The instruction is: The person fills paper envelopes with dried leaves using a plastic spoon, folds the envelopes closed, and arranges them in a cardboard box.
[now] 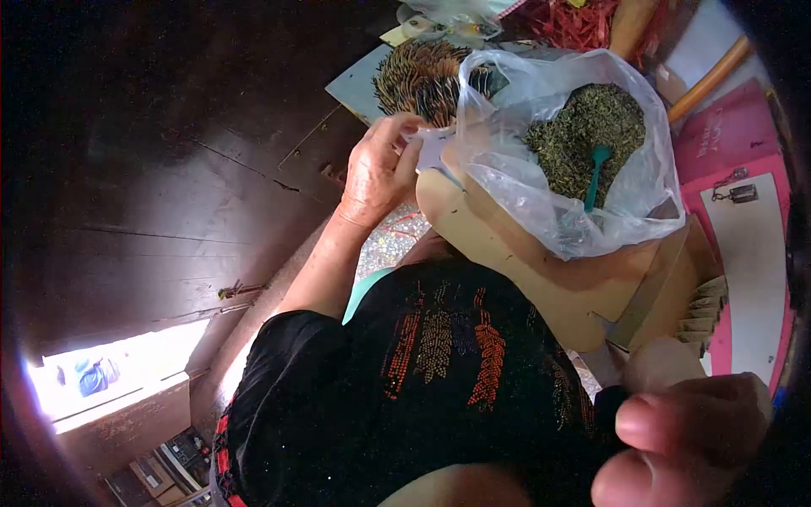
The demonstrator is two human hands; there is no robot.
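My left hand [378, 169] is closed, thumb against fingers, at the edge of a pale lilac sheet [433, 149] that looks like paper or thin plastic. Just beyond it lies a dense pile of thin brown pieces [422, 80] on a light board. To its right, a clear plastic bag [515, 190] stands open around dry green-brown flakes [583, 127], with a teal spoon [596, 173] stuck in them. Close to the camera at lower right is my right hand [688, 435], blurred, its fingers curled; what they hold, if anything, is hidden.
Under the bag is a tan board [507, 232]. A pink and white panel [748, 245] with a small padlock [743, 193] stands at right. Red shredded strips [570, 25] lie at the top. A dark wooden door [169, 169] fills the left side, above a bright opening.
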